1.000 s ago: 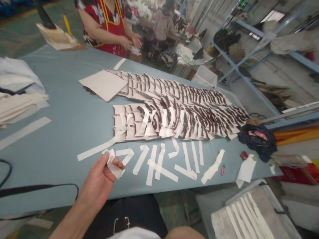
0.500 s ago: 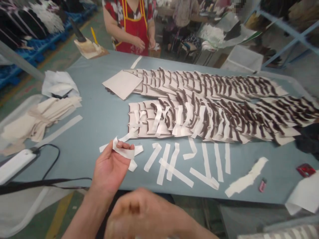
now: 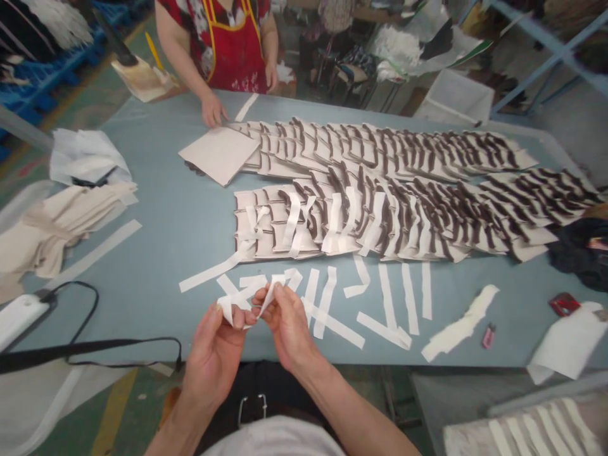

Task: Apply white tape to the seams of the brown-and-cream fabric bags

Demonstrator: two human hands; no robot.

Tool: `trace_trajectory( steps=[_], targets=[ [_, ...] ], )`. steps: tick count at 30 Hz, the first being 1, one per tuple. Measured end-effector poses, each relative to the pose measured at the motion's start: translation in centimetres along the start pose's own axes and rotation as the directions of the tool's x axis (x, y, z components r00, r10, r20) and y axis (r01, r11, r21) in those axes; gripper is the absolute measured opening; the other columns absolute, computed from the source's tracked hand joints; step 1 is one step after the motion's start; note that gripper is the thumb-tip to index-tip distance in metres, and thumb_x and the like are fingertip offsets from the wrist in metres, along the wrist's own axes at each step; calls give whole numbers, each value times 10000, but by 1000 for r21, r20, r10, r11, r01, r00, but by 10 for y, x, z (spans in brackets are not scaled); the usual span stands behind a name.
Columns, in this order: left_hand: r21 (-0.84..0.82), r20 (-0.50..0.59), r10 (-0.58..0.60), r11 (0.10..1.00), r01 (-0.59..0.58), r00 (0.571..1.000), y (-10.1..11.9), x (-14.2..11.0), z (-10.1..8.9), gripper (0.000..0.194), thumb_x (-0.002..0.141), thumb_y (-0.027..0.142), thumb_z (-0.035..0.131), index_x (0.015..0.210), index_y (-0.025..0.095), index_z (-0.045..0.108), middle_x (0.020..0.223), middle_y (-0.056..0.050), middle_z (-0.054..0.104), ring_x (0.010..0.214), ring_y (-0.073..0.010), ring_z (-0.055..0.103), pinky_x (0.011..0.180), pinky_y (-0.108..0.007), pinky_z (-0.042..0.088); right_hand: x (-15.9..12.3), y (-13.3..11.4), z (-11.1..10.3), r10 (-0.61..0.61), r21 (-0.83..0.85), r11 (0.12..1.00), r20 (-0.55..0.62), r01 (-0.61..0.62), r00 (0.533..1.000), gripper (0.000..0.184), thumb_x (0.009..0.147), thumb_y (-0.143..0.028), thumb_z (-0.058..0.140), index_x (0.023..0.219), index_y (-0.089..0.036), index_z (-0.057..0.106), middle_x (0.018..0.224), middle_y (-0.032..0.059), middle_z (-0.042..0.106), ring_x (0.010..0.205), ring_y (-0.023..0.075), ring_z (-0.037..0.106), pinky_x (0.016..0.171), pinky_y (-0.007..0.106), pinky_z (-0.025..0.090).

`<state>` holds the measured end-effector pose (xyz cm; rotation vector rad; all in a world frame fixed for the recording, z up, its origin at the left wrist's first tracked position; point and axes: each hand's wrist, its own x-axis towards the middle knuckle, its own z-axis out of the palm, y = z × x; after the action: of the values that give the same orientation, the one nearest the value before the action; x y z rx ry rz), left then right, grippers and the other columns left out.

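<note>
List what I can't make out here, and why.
Head view, all:
- Whether the left hand and right hand hold one strip or two: fingers cover the middle.
- Print on the red apron: too small, blurred.
- Dark bundle, right side: beyond the right edge.
- What lies under the panel: covered by it.

Pale top (image 3: 280, 438), dark trousers (image 3: 275, 377), brown belt (image 3: 282, 411), silver buckle (image 3: 240, 410)

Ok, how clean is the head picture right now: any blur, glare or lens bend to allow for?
Head view: light looks even, with faint shadows and no strong glare on the table; the loose white strips look washed out, showing little texture; the background beyond is soft; the wide lens seems to stretch things near the edges.
</note>
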<state>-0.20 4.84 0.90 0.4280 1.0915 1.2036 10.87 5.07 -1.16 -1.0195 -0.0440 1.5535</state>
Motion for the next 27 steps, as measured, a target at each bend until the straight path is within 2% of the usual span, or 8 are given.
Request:
trace_trajectory(
  steps=[3,6,9,14,19,21,23,27],
  targets=[
    [96,45,-14,995,10,999,1,0,-20,481,758,621,967,694,204,737,687,-5,621,770,-200,643,800,-296,583,3,3,8,-62,-66,996,-34,60,997,598,695,-747,944,890,-209,773,791,10,746,728,161,670,719,288,586],
    [168,92,-54,985,38,994,2,3,-39,515,782,652,942,693,181,755,712,-56,685,781,-229,660,809,-322,564,6,11,19,-119,-122,986,-56,111,991,597,732,-766,907,875,-208,751,722,-14,685,625,131,599,597,251,526],
    [225,120,-74,973,45,990,2,13,-58,531,805,673,914,695,183,742,731,-71,716,798,-245,672,812,-329,544,9,21,29,-172,-174,972,-86,156,981,596,762,-776,870,815,-211,691,677,-29,628,550,112,520,512,237,457],
    [301,127,-107,952,65,986,7,35,-87,546,819,706,881,724,184,751,730,-72,744,755,-240,693,769,-322,535,16,34,38,-237,-291,937,-123,194,964,597,808,-791,813,822,-213,665,647,-50,563,505,93,433,486,238,411],
    [407,83,-99,911,57,992,6,63,-105,606,876,762,760,1009,171,786,847,-103,795,815,-277,751,800,-364,591,24,45,42,-234,-343,923,-150,172,961,614,810,-810,805,813,-222,627,564,-103,422,479,75,307,447,205,294],
    [494,37,-32,869,10,999,3,85,-112,568,865,714,779,1071,185,768,938,-112,810,907,-294,766,868,-383,595,25,48,42,-234,-369,915,-160,162,959,635,788,-810,828,753,-227,578,550,-103,404,485,74,294,439,200,273],
    [608,4,61,792,-51,998,-1,114,-119,465,814,606,855,1027,203,762,980,-108,801,979,-310,750,934,-401,577,25,49,40,-232,-389,909,-176,148,957,650,771,-807,846,728,-232,546,543,-104,396,485,73,286,435,198,267],
    [823,96,202,535,-192,975,-6,171,-135,317,921,441,819,1096,188,740,1226,-117,753,1253,-338,665,1153,-547,484,23,49,29,-221,-412,904,-230,111,948,647,762,-822,839,765,-238,559,538,-114,376,476,73,261,433,202,258]
  ],
)
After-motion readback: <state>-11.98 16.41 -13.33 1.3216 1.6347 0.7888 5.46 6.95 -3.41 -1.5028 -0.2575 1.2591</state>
